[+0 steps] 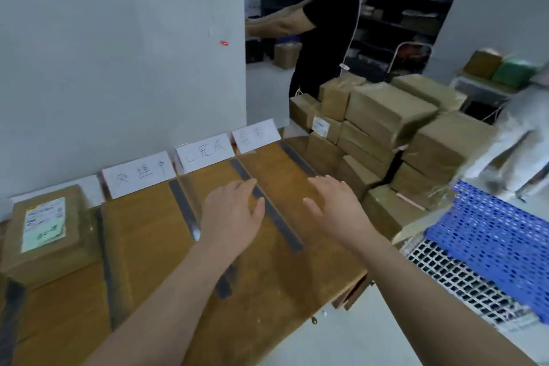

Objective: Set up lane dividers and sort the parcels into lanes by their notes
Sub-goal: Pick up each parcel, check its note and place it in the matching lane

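Note:
Dark strip dividers (267, 208) split the wooden table (148, 235) into lanes. White handwritten note cards (205, 154) lean on the wall at the head of each lane. One brown parcel (44, 232) with a printed label lies in the far-left lane. My left hand (234, 211) hovers over the table with straight fingers above a divider, holding nothing. My right hand (335, 202) is spread flat over the rightmost lane, also holding nothing. A stack of brown parcels (386, 134) stands past the table's right end.
A person in black (326, 27) stands behind the wall panel near dark shelves. A blue perforated crate (499, 235) lies on a white grid crate (463, 279) at the right. More boxes (502, 67) rest on a far white stand.

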`<state>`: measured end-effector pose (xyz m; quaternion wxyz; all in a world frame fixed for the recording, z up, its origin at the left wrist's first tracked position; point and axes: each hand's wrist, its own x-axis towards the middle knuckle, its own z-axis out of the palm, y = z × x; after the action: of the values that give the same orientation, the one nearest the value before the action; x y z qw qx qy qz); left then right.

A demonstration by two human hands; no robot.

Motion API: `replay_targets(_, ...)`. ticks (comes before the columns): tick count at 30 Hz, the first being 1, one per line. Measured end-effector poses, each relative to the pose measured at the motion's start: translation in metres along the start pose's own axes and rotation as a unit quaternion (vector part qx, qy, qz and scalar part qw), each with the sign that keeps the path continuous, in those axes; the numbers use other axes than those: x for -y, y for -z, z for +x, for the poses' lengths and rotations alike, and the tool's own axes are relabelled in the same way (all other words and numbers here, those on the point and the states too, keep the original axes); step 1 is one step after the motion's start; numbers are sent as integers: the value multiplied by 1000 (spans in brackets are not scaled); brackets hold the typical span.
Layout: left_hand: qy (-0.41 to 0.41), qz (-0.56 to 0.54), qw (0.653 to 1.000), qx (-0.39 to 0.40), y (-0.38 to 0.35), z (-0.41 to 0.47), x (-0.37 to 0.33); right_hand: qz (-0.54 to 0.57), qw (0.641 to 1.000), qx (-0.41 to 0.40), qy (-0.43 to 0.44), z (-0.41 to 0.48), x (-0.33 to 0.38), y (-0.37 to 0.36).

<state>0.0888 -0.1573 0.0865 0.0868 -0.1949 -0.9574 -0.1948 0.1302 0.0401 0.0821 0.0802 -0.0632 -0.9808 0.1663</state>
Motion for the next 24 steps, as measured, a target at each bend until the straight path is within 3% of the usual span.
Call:
replay_targets(12,-91,-48,994,28,-82,63,-218,29,989,-77,-125,-31,-213,115)
replay_targets(24,-52,-93,984,145,-142,160,-311,83,956,-134,-248,52,-341,167)
